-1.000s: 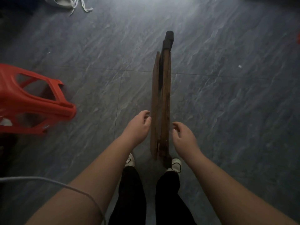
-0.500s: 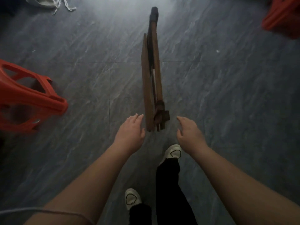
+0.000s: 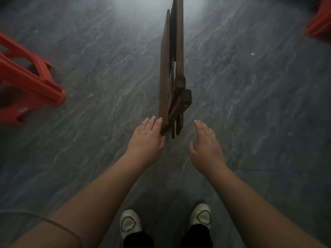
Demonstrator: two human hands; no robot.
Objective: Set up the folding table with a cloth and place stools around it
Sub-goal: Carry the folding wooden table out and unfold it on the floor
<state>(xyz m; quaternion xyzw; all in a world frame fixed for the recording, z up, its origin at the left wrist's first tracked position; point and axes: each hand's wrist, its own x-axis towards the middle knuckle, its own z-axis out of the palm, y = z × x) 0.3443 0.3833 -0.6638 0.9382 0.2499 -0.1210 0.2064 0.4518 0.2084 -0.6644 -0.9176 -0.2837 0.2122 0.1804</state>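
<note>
1. While both bare forearms reach forward and down toward the folded table [image 3: 163, 77], the left hand [image 3: 146, 140] lies flat, back upward. Its fingers are straight and held close together, and the fingertips [image 3: 158, 122] sit at the table's near left edge (touching or only just beside it, the blur does not settle which).
2. The right hand [image 3: 206, 142] hovers to the right of the table's near end, apart from the wood. Its fingers are straight and loosely together, the thumb is spread toward the table, and it holds nothing.
3. Counted: one table, two hands, two stools, two shoes, one cord.
4. The table stands folded on its edge on the grey tiled floor [image 3: 250, 104], directly ahead of the person. Its long axis runs straight away from them: the near end lies between the two hands and the far end passes out of view at the top. The flat board is on the table's left side. The folded legs and a dark block are on its right side, at the near end.
5. One red stool [image 3: 30, 81] lies well to the left of the table, tipped over, with a leg end pointing toward the table. The second red stool [image 3: 320, 22] is far to the right of the table's far end, and only a corner of it shows.
6. Two pale shoes [image 3: 129, 223] stand short of the table's near end, one on either side of its line. A thin cord [image 3: 59, 226] crosses the left forearm.
</note>
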